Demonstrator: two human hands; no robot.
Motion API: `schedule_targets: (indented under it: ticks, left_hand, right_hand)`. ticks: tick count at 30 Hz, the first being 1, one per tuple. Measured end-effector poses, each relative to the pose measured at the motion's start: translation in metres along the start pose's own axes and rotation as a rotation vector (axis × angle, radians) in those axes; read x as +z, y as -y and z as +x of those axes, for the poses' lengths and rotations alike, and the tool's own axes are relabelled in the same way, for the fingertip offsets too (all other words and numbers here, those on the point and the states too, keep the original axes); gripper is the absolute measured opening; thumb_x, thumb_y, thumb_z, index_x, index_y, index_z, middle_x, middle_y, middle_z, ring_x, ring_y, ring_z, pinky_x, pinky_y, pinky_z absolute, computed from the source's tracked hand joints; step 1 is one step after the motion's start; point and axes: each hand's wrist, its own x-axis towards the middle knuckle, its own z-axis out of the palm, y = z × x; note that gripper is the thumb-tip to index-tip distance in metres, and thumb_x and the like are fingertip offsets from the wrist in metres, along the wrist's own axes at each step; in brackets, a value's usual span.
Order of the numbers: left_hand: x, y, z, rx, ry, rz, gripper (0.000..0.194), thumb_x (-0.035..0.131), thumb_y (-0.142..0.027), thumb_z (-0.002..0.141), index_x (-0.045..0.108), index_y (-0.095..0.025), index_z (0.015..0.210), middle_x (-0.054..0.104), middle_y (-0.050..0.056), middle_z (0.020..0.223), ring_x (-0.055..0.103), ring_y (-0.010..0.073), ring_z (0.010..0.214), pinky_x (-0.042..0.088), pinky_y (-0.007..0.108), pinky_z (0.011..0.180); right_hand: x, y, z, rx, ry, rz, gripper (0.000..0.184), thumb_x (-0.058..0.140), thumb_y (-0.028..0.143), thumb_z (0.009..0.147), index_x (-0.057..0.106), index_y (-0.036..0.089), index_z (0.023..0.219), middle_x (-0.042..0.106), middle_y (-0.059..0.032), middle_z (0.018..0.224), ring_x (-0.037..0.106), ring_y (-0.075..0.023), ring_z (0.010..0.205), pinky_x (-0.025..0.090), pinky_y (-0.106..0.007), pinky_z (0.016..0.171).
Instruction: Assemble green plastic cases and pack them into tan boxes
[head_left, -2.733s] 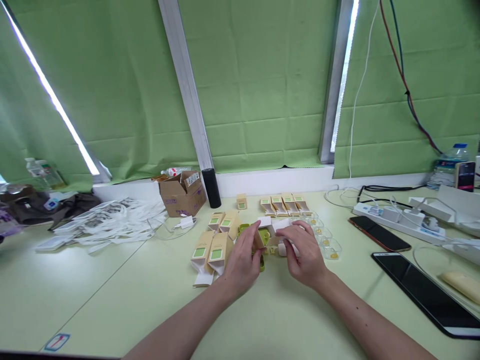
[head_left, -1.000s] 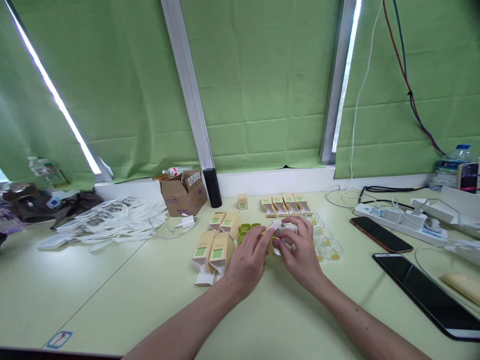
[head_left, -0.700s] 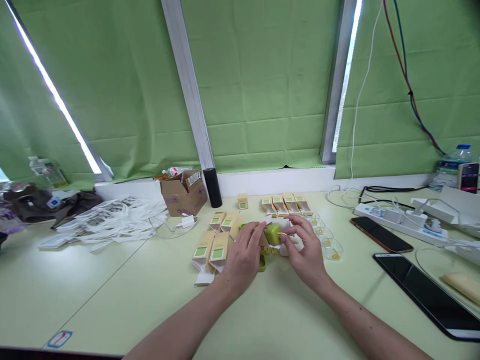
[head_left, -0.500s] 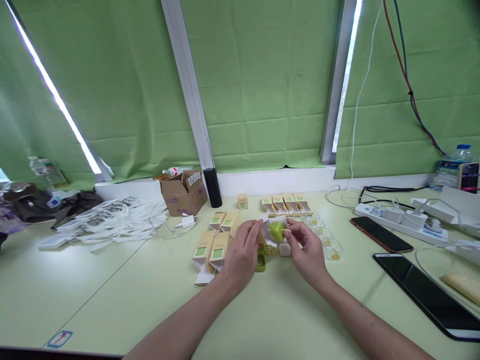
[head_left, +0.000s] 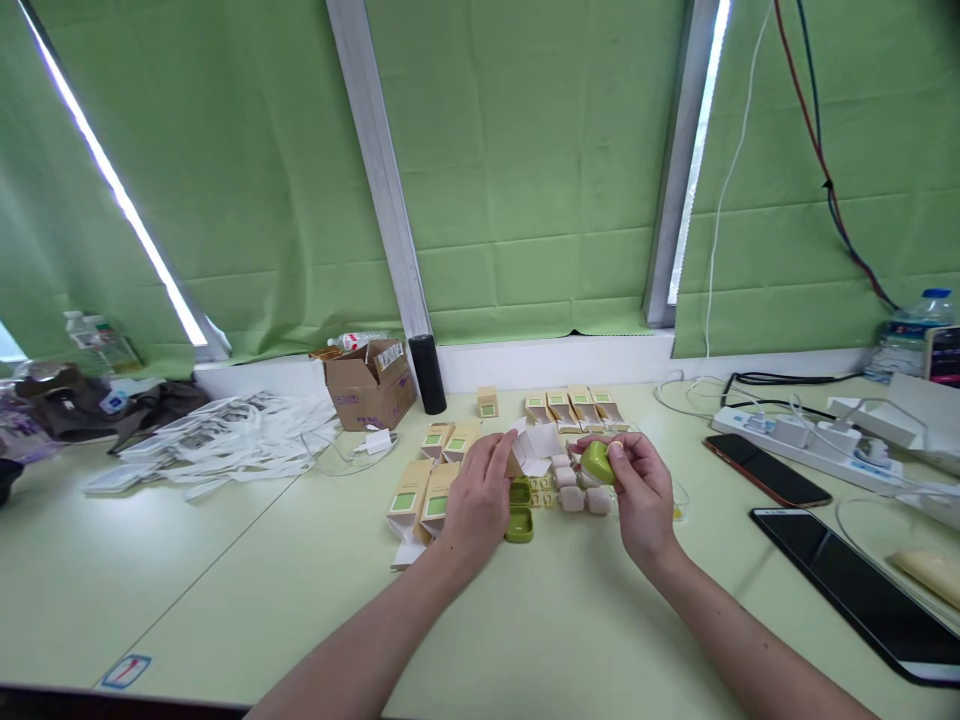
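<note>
My right hand [head_left: 641,490] is closed round a small rounded green case [head_left: 598,461], held just above the table. My left hand [head_left: 480,490] pinches an open tan carton [head_left: 531,452] with white flaps, close to the left of the green case. Below the carton lie small pinkish-white blocks [head_left: 577,496] and another green case [head_left: 520,523] on the table. Flat tan cartons with green squares [head_left: 420,497] lie left of my left hand, and a row of the same cartons [head_left: 574,407] stands farther back.
A brown cardboard box [head_left: 367,385] and a black cylinder [head_left: 428,374] stand at the back. White leaflets [head_left: 217,440] are heaped at the left. Two dark phones [head_left: 862,590] and a white power strip [head_left: 802,435] lie at the right. Clear plastic blisters [head_left: 679,495] sit beside my right hand.
My right hand has drawn the green case out of the carton and moved it to the right. My left hand keeps hold of the emptied carton. The pinkish blocks are now uncovered.
</note>
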Motion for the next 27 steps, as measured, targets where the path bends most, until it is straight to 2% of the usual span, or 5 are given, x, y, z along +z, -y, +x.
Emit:
schedule_targets:
  ticks: [6, 10, 16, 22, 27]
  left_hand:
    - [0.000, 0.000, 0.001, 0.041, 0.021, 0.076, 0.074, 0.051, 0.000, 0.094, 0.038, -0.022, 0.164, 0.066, 0.016, 0.135, 0.064, 0.0300, 0.128, 0.063, 0.047, 0.101]
    - [-0.004, -0.007, 0.001, 0.092, 0.034, 0.082, 0.073, 0.050, -0.002, 0.097, 0.038, -0.025, 0.165, 0.067, 0.015, 0.137, 0.063, 0.0303, 0.128, 0.062, 0.048, 0.101]
    - [-0.005, -0.012, -0.001, 0.169, 0.056, 0.032, 0.074, 0.048, -0.002, 0.096, 0.040, -0.026, 0.165, 0.066, 0.015, 0.141, 0.061, 0.0317, 0.130, 0.061, 0.049, 0.103]
    - [-0.005, -0.004, 0.002, 0.089, -0.007, 0.073, 0.076, 0.049, -0.001, 0.096, 0.038, -0.028, 0.166, 0.067, 0.014, 0.139, 0.061, 0.0314, 0.129, 0.061, 0.051, 0.104]
    - [-0.006, 0.005, 0.006, -0.019, -0.053, 0.049, 0.073, 0.051, -0.003, 0.096, 0.039, -0.025, 0.164, 0.067, 0.014, 0.137, 0.061, 0.0322, 0.129, 0.058, 0.055, 0.108]
  right_hand:
    - [0.004, 0.002, -0.003, 0.247, 0.255, 0.005, 0.038, 0.084, 0.055, 0.085, 0.063, 0.023, 0.088, 0.076, -0.0044, 0.100, 0.069, -0.0164, 0.064, 0.052, -0.030, 0.054]
    - [0.013, 0.002, -0.016, 0.289, 0.464, -0.166, 0.041, 0.074, 0.058, 0.092, 0.071, 0.025, 0.116, 0.072, -0.0006, 0.082, 0.068, -0.0166, 0.062, 0.051, -0.027, 0.053]
    - [0.019, 0.002, -0.023, 0.313, 0.686, -0.240, 0.041, 0.064, 0.057, 0.097, 0.080, 0.024, 0.114, 0.076, -0.0081, 0.118, 0.066, -0.0127, 0.061, 0.057, -0.030, 0.055]
    - [0.009, 0.008, -0.014, 0.083, 0.501, -0.404, 0.038, 0.058, 0.049, 0.101, 0.082, 0.026, 0.119, 0.071, -0.0112, 0.141, 0.075, -0.0265, 0.103, 0.066, -0.036, 0.068]
    - [-0.004, 0.031, -0.015, -0.265, 0.530, -0.799, 0.034, 0.051, 0.027, 0.103, 0.079, 0.028, 0.120, 0.077, -0.0077, 0.133, 0.071, -0.0294, 0.126, 0.060, -0.047, 0.103]
